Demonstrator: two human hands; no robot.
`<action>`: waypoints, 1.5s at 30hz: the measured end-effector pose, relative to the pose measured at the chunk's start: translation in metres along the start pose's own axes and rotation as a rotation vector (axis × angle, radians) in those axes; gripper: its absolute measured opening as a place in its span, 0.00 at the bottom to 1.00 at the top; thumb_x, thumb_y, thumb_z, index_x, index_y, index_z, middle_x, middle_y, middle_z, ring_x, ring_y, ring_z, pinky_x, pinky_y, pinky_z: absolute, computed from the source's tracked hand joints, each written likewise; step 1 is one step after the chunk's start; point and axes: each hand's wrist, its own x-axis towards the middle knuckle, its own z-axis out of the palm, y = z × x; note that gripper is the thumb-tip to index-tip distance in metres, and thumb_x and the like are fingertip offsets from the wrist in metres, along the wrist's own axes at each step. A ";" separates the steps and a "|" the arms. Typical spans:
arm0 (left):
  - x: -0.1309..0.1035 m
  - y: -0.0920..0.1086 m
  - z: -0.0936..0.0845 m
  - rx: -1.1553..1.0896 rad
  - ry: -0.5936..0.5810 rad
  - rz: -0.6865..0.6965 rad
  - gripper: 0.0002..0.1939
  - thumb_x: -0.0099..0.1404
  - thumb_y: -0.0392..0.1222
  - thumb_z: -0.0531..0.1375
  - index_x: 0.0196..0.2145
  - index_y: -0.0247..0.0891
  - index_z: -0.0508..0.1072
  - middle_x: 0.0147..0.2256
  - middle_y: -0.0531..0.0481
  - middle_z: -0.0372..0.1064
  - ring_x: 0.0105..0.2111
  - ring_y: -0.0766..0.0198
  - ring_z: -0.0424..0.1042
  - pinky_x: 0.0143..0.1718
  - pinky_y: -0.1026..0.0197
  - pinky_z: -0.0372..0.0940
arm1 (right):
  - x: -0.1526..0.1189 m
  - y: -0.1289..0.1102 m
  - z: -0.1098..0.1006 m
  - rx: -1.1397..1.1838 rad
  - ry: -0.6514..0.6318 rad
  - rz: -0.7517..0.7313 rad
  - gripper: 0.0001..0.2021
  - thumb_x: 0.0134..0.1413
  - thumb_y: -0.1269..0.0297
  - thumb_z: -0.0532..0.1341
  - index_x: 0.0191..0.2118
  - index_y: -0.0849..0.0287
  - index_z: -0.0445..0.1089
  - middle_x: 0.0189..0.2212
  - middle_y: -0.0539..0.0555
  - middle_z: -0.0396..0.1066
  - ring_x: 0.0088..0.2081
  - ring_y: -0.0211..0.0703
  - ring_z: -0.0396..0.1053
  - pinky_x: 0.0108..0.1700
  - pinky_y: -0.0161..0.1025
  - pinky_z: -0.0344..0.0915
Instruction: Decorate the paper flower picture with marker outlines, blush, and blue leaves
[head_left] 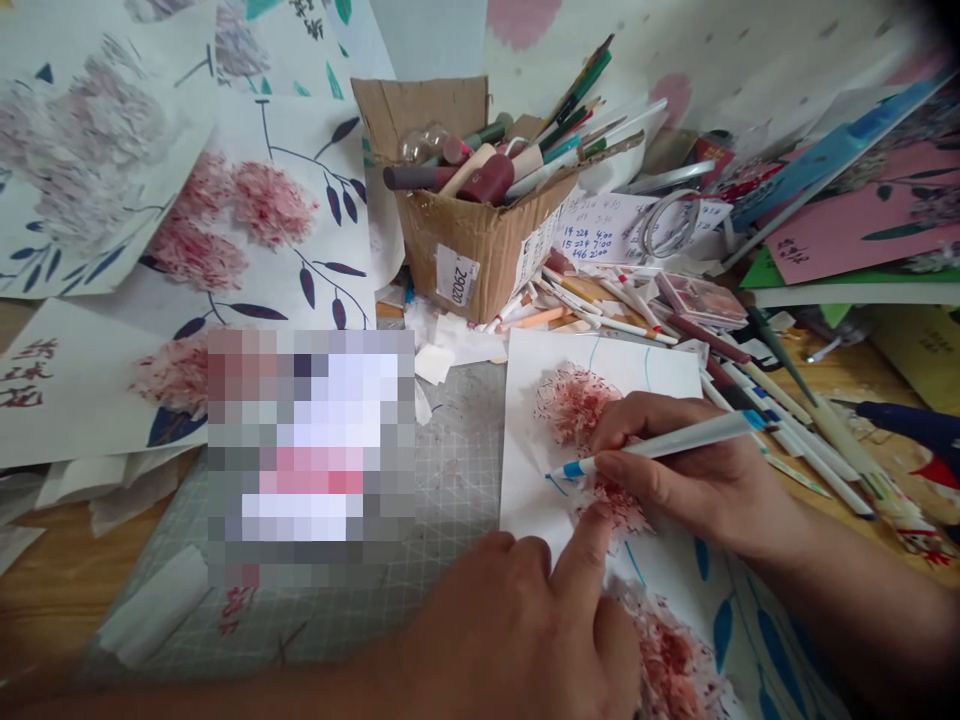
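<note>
My right hand (697, 475) grips a white marker (667, 440) with a blue tip. That tip touches the white paper (529, 420) at the end of a short blue line, left of the pink paper flowers. One fluffy pink flower (576, 405) is above the tip, a second (619, 505) lies partly under my right hand, and a larger one (679, 655) is at the bottom. My left hand (525, 610) rests at the paper's lower left, its index finger stretched out to the second flower and the other fingers bent. Blue leaves (772, 640) are drawn at the lower right.
A cardboard box (427, 235) of pens and bottles stands at the back. Loose markers (795, 440) lie to the right, near a dark blue tool (911, 425). Finished flower sheets (292, 270) cover the left. Under the work is a grey cutting mat (450, 480), partly hidden by a blurred patch.
</note>
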 end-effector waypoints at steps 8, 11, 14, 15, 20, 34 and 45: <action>-0.002 0.000 0.002 -0.053 0.041 0.009 0.04 0.60 0.39 0.55 0.29 0.37 0.66 0.52 0.37 0.67 0.22 0.57 0.72 0.17 0.57 0.67 | -0.001 0.001 0.001 -0.054 -0.056 -0.023 0.05 0.55 0.70 0.58 0.28 0.59 0.66 0.22 0.51 0.68 0.23 0.36 0.65 0.24 0.33 0.62; -0.004 0.000 0.004 -0.053 0.044 0.028 0.02 0.60 0.37 0.55 0.29 0.37 0.65 0.52 0.37 0.66 0.23 0.56 0.73 0.19 0.57 0.67 | -0.002 0.003 -0.002 -0.037 -0.085 -0.038 0.06 0.55 0.70 0.58 0.28 0.59 0.65 0.22 0.51 0.68 0.24 0.37 0.65 0.25 0.34 0.62; -0.005 0.002 0.005 -0.078 0.049 0.008 0.03 0.61 0.34 0.52 0.30 0.37 0.65 0.51 0.36 0.67 0.22 0.57 0.72 0.19 0.57 0.67 | -0.003 0.004 -0.004 -0.002 -0.111 -0.056 0.06 0.55 0.70 0.57 0.27 0.59 0.64 0.21 0.50 0.65 0.24 0.36 0.63 0.25 0.34 0.61; -0.006 0.002 0.006 -0.100 0.044 -0.003 0.04 0.61 0.34 0.52 0.29 0.38 0.65 0.50 0.37 0.68 0.23 0.58 0.72 0.20 0.57 0.67 | -0.003 0.004 -0.005 0.011 -0.127 -0.058 0.06 0.55 0.71 0.57 0.27 0.59 0.64 0.21 0.49 0.63 0.24 0.35 0.61 0.25 0.34 0.60; -0.006 0.003 0.003 -0.112 0.000 0.042 0.04 0.60 0.33 0.52 0.29 0.38 0.64 0.42 0.40 0.73 0.21 0.58 0.70 0.18 0.57 0.66 | -0.003 0.002 -0.007 0.014 -0.174 -0.065 0.08 0.54 0.74 0.56 0.25 0.59 0.61 0.20 0.46 0.59 0.23 0.33 0.59 0.25 0.32 0.57; -0.006 0.000 0.001 -0.136 -0.016 -0.041 0.06 0.60 0.37 0.59 0.30 0.36 0.63 0.36 0.38 0.72 0.21 0.57 0.72 0.17 0.57 0.69 | -0.006 0.006 -0.009 0.045 -0.126 -0.013 0.08 0.53 0.73 0.57 0.24 0.59 0.62 0.20 0.47 0.60 0.24 0.35 0.58 0.27 0.34 0.57; -0.004 0.003 0.005 0.000 0.031 0.071 0.02 0.59 0.36 0.54 0.29 0.36 0.63 0.46 0.32 0.71 0.20 0.56 0.72 0.15 0.57 0.67 | -0.008 -0.003 0.003 0.108 0.059 0.032 0.03 0.54 0.70 0.59 0.29 0.60 0.67 0.22 0.49 0.67 0.23 0.34 0.62 0.24 0.32 0.59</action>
